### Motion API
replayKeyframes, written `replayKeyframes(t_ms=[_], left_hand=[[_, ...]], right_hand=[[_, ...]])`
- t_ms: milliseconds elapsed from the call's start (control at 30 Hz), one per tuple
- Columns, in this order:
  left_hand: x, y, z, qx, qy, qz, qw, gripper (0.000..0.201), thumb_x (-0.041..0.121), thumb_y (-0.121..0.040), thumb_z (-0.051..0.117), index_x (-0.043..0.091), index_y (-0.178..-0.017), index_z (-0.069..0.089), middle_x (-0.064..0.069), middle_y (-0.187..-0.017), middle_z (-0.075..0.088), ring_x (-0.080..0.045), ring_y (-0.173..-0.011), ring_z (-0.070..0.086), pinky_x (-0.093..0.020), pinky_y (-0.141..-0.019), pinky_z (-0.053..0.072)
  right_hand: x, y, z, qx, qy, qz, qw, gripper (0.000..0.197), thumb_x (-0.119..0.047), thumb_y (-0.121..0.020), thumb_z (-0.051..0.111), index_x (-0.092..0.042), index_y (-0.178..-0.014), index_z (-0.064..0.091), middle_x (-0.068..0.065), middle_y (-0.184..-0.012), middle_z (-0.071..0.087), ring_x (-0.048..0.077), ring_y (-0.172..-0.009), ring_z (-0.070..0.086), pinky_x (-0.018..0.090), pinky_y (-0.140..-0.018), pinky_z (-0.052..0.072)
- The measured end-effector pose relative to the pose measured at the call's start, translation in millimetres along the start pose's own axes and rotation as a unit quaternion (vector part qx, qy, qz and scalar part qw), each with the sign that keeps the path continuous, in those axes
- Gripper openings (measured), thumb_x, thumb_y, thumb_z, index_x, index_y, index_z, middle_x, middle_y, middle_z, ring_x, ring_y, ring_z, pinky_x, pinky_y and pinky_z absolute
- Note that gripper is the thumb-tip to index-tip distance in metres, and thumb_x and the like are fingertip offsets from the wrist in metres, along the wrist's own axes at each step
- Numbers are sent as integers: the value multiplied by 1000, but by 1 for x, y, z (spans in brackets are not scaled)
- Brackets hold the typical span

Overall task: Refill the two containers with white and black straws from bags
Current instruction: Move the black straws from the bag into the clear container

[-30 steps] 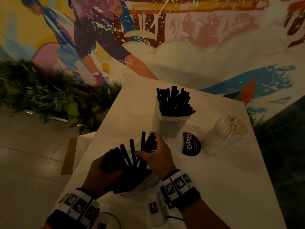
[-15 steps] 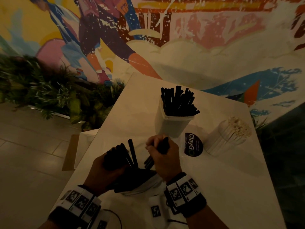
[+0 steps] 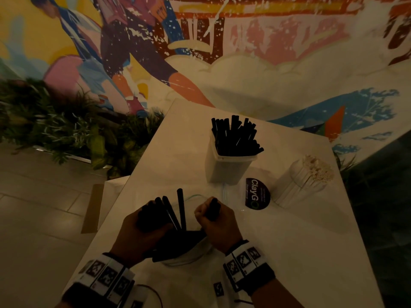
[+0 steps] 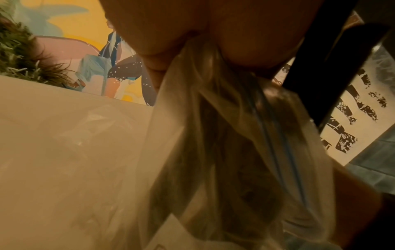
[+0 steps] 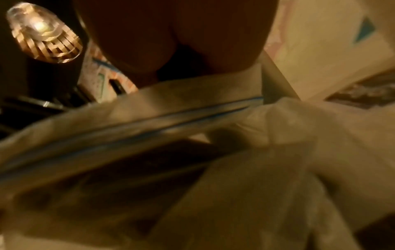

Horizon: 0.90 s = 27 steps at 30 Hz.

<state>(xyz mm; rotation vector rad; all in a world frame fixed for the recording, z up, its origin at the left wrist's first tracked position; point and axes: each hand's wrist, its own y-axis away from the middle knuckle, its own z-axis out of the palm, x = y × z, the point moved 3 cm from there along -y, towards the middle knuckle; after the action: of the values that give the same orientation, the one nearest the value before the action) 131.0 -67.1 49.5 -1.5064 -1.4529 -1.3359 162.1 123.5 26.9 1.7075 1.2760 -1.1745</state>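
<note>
On the pale table (image 3: pixel 289 252), the white tub (image 3: pixel 229 167) looks nearly full of black straws; the left hand (image 3: pixel 142 232) clutches the clear bag (image 3: pixel 189 256), the right hand (image 3: pixel 219 225) grips more.

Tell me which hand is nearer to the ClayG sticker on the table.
Right. The right hand, gripping black straws, sits just beside the ClayG sticker, toward the person. The left hand holds the bag further away, beyond the right hand.
</note>
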Motion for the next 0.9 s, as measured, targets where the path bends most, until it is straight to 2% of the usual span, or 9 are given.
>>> replayKeyframes(t_ms=[100,200,300,433,533,600,700,833,900], left_hand=[[-2,-1,-1,0,-5,3,1000,22,-7,-65,77,8,-71,61,-13,-72,64,1,-59,61,-11,-51,49],[-5,0,-3,-2,1,5,1000,25,0,-62,82,3,-77,63,-15,-74,65,-5,-64,63,-18,-55,52],[-6,1,-5,3,-2,8,1000,28,10,-61,82,1,-78,63,-17,-70,65,-16,-71,63,-20,-56,51],[-5,-1,-4,0,-13,4,1000,22,-3,-65,79,-3,-77,62,-17,-75,66,-11,-63,63,-14,-52,51],[-4,0,-3,-1,-21,0,1000,17,-5,-67,76,-2,-77,61,-13,-74,65,-13,-64,62,-11,-52,50],[-4,-1,-3,1,-10,-5,1000,18,-6,-67,76,-3,-77,61,-13,-73,64,-12,-64,62,-14,-52,51],[-4,-1,-3,-1,9,-15,1000,18,-8,-66,75,3,-73,62,-16,-75,65,-20,-69,63,-25,-59,51],[-7,-2,-4,-8,31,-21,999,23,-11,-69,71,8,-70,60,-13,-74,63,-22,-70,62,-17,-55,52],[-7,-1,-3,-10,49,-25,998,23,-14,-69,69,6,-70,60,-13,-73,62,-25,-71,60,-13,-54,51]], right_hand=[[4,0,3,-14,6,13,1000,28,-17,-78,63,-33,-61,46,1,-65,55,27,-68,59,46,-74,53],[1,0,-1,-6,-22,-3,1000,44,-6,-81,68,-35,-57,44,-10,-59,53,10,-61,53,32,-70,50],[-7,5,-5,10,-54,-30,998,39,-20,-79,70,-36,-57,42,-10,-57,49,6,-58,47,26,-67,47],[-22,12,-21,70,-104,-54,991,41,-25,-76,74,-29,-56,38,-7,-53,40,8,-54,42,21,-60,44],[-39,17,-35,117,-132,-74,981,40,-45,-68,73,-31,-51,39,-3,-51,37,20,-51,45,27,-56,47],[-52,17,-43,145,-180,-80,970,47,-48,-67,79,-27,-51,40,14,-53,36,37,-52,47,40,-57,49],[-82,12,-62,161,-225,-141,950,53,-39,-69,81,-17,-52,36,26,-53,35,34,-48,44,47,-58,46],[-138,-5,-97,182,-236,-255,920,25,-23,-77,65,-32,-55,58,-10,-51,57,8,-45,51,33,-57,46],[-163,-17,-113,199,-243,-304,899,26,-29,-85,65,-37,-60,62,-17,-48,55,-1,-44,49,30,-57,43]])
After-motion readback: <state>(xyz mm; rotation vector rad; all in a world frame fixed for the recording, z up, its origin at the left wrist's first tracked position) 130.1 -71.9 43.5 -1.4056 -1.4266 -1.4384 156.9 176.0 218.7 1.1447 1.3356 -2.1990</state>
